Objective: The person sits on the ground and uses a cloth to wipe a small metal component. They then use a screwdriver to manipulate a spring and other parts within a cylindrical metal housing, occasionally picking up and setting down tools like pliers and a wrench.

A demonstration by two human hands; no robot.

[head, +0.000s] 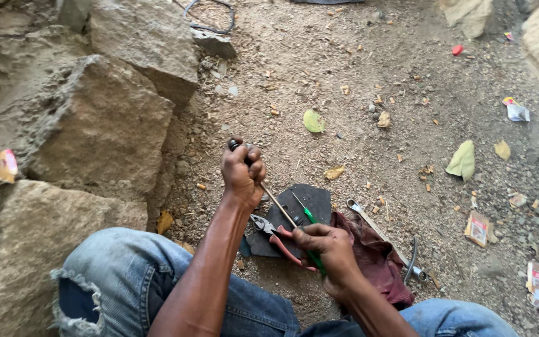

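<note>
My left hand (pixel 242 173) is closed in a fist around the black handle of a long tool (pixel 235 145), whose thin metal shaft (pixel 277 205) slants down to the right. The shaft's tip ends at the fingers of my right hand (pixel 330 251). That hand is closed around a green-handled screwdriver (pixel 309 218), whose thin blade points up and away. Red-handled pliers (pixel 280 239) lie just under my right hand on a flat black sheet (pixel 313 198). Whether my right fingers also pinch the shaft's tip is hidden.
Large rough rocks (pixel 104 125) stand to the left. A maroon cloth (pixel 378 257), a wrench (pixel 368 218) and a curved metal piece (pixel 412 259) lie on the dirt to the right. Dry leaves (pixel 463 161) and wrappers (pixel 478 229) are scattered about. My jeans-clad knees (pixel 126 274) fill the bottom.
</note>
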